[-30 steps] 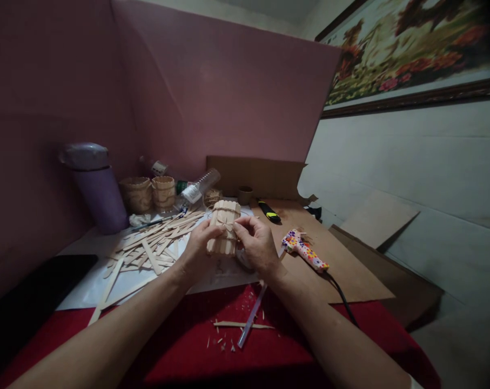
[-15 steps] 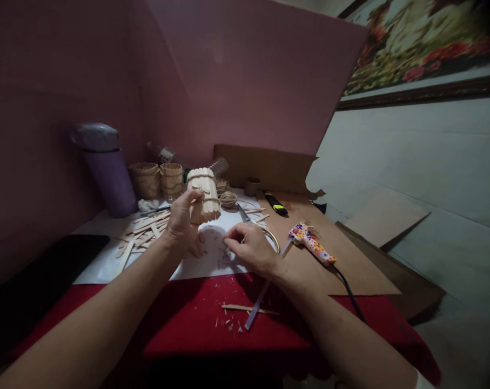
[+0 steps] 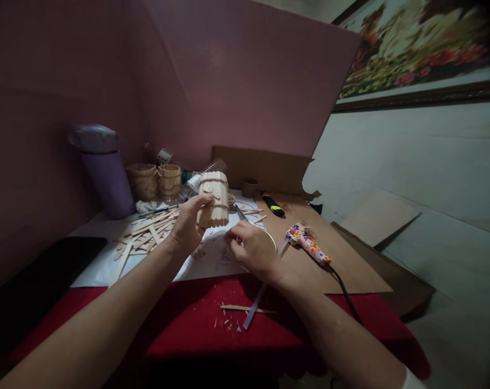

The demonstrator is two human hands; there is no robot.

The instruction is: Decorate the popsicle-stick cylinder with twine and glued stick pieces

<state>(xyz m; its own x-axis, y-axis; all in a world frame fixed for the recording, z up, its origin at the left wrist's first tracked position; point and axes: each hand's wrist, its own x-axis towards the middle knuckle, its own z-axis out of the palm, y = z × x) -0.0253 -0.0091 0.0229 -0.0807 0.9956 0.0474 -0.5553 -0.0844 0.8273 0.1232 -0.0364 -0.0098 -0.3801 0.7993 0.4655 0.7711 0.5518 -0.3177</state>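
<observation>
A small cup of upright wooden sticks (image 3: pixel 214 199), bound with twine near its top and bottom, is held up by my left hand (image 3: pixel 188 226), whose fingers wrap its left side. My right hand (image 3: pixel 247 246) hovers just right of and below the cup, its fingers curled together; whatever they may hold is too small to make out. Scissors (image 3: pixel 240 213) lie partly hidden behind my right hand. Several loose craft sticks (image 3: pixel 151 231) are heaped on white paper (image 3: pixel 86 265) to the left.
A purple tumbler (image 3: pixel 109 181) and two finished-looking cups (image 3: pixel 169 181) stand at the back left. On brown cardboard (image 3: pixel 350 270) lie a black-yellow cutter (image 3: pixel 273 205) and a flowered glue gun (image 3: pixel 308 243) with a cord. A clear glue stick (image 3: pixel 255 308) crosses a wooden stick on red cloth (image 3: pixel 180 329).
My left hand has moved the stick cup slightly right and down, closer to my right hand. It now covers more of the twine ball behind it.
</observation>
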